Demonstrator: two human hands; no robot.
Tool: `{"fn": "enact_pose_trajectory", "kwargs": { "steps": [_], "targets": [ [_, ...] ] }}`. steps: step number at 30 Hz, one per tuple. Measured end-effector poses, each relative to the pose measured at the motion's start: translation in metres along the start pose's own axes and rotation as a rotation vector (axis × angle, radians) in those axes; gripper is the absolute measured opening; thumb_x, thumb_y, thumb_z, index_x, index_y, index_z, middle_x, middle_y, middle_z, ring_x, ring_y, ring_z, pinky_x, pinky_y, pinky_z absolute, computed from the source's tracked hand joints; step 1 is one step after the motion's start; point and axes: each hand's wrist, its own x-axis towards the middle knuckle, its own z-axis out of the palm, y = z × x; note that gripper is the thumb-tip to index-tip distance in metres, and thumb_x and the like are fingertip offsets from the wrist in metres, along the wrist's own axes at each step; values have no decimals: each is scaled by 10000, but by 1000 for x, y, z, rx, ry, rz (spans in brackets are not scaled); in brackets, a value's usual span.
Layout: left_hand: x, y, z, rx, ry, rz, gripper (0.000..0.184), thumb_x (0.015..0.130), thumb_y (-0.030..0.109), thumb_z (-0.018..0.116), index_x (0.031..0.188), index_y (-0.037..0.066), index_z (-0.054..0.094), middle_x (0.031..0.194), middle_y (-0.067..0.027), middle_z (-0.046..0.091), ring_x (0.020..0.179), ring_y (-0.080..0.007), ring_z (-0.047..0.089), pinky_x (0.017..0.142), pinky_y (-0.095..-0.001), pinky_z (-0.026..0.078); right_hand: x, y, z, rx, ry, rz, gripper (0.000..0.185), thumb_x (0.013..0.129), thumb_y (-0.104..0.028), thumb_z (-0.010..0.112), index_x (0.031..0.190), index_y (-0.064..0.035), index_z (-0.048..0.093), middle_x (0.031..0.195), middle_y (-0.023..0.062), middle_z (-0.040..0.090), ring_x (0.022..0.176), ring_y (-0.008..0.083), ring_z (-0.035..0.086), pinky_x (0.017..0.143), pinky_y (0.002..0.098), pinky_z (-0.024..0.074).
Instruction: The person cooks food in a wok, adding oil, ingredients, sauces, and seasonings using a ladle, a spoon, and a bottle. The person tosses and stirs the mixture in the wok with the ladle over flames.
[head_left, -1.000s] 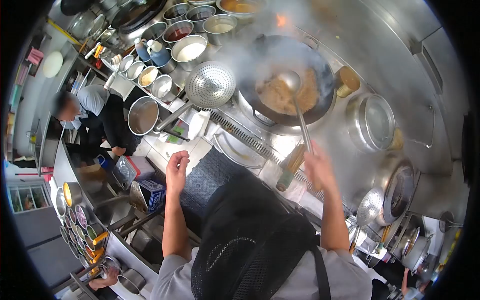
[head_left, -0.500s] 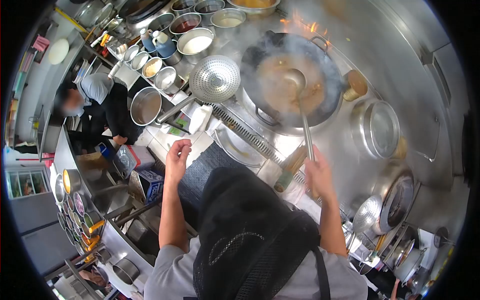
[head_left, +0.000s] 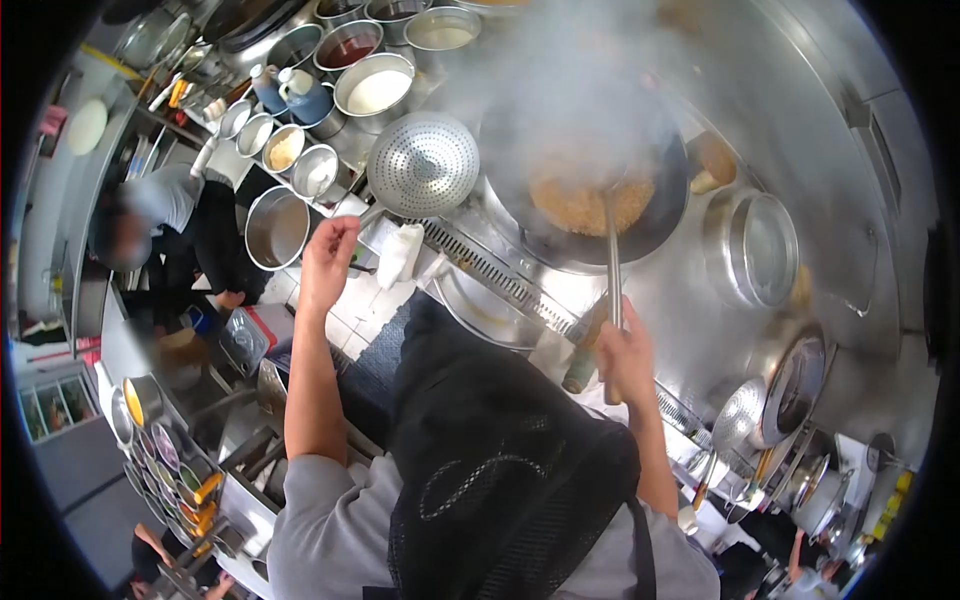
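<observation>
My right hand (head_left: 626, 360) is wrapped round the long handle of a ladle (head_left: 613, 260). The ladle's bowl is hidden by steam and the brown, bubbling food (head_left: 590, 205) in a large dark wok (head_left: 665, 200). My left hand (head_left: 328, 262) is raised with its fingers curled closed, in line with the handle of a big perforated strainer (head_left: 423, 165). It covers part of that handle, and I cannot see whether the fingers touch it. A metal pot (head_left: 277, 228) is just left of this hand, and a white cloth (head_left: 401, 252) lies to its right.
Bowls of seasonings (head_left: 284, 148) and a pan of white liquid (head_left: 375, 90) stand at upper left, beside blue-capped bottles (head_left: 305, 95). A bamboo brush (head_left: 585, 360) lies by my right hand. Stacked metal bowls (head_left: 765, 255) stand right of the wok. Another person (head_left: 215, 215) bends at left.
My left hand has moved up and left to the strainer handle. My right hand has drawn the ladle lower and nearer me. Thicker steam covers the wok, and the flames behind it no longer show.
</observation>
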Motion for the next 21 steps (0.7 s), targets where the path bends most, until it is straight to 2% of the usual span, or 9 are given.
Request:
{"fn": "enact_pose_trajectory", "kwargs": {
  "steps": [3,4,7,8,10,14,16,18,21],
  "targets": [
    [64,28,-9,118,2,114,222,1015,104,644,1202,-9,681,1062,-90,741,963,-148,684,881,-312,545,17,-33,-13,1161,-335,369,569,1017,-180,646,1536,-50,451,743,68,586,448,91,439,363,220,309],
    [87,28,-12,71,-19,148,226,1008,111,652,1196,-11,682,1055,-103,744,957,-172,701,888,-328,553,15,-43,-8,1168,-317,365,569,1017,-180,646,1536,-50,451,743,68,586,448,91,439,363,220,309],
    [157,23,-20,150,20,244,203,986,84,659,1168,-1,687,1091,-165,733,981,-255,728,885,-363,569,3,-68,20,498,-101,230,644,992,-115,658,1587,-78,414,733,70,592,467,122,501,402,273,391],
    [179,21,-21,142,4,246,203,986,84,659,1168,-1,687,1091,-165,733,981,-255,728,885,-363,569,-6,-71,27,500,-85,236,644,992,-115,658,1587,-78,414,733,70,592,467,122,501,402,273,391],
    [223,15,-24,244,69,357,208,960,54,671,1162,6,690,1091,-180,721,991,-293,726,876,-369,572,-26,-71,34,-331,95,37,697,967,-62,652,1613,-114,393,703,100,577,516,151,567,479,328,458],
    [309,-36,-21,423,15,495,265,882,58,712,1145,29,693,1111,-212,697,1020,-395,682,925,-468,543,-53,-9,21,-949,379,-351,746,913,0,617,1609,-176,413,906,202,641,656,336,654,602,469,530],
    [341,-47,-10,487,-71,466,271,874,88,722,1139,44,696,1080,-228,694,1054,-424,658,957,-492,522,-61,-4,28,-1020,415,-137,759,901,12,606,1607,-190,414,1018,210,654,697,406,646,626,514,531],
    [367,-68,7,589,-157,440,398,858,149,751,1234,68,650,1163,-233,675,1122,-423,642,983,-476,533,-60,-8,44,-1085,441,-77,755,897,18,621,1600,-182,435,953,204,663,673,349,644,620,469,535],
    [384,-69,40,907,-339,316,620,821,183,798,1379,121,535,1318,-218,601,1236,-431,581,990,-494,545,-50,-39,98,-386,416,64,683,924,30,638,1575,-93,471,750,67,618,552,124,510,534,329,456]
  ]
}}
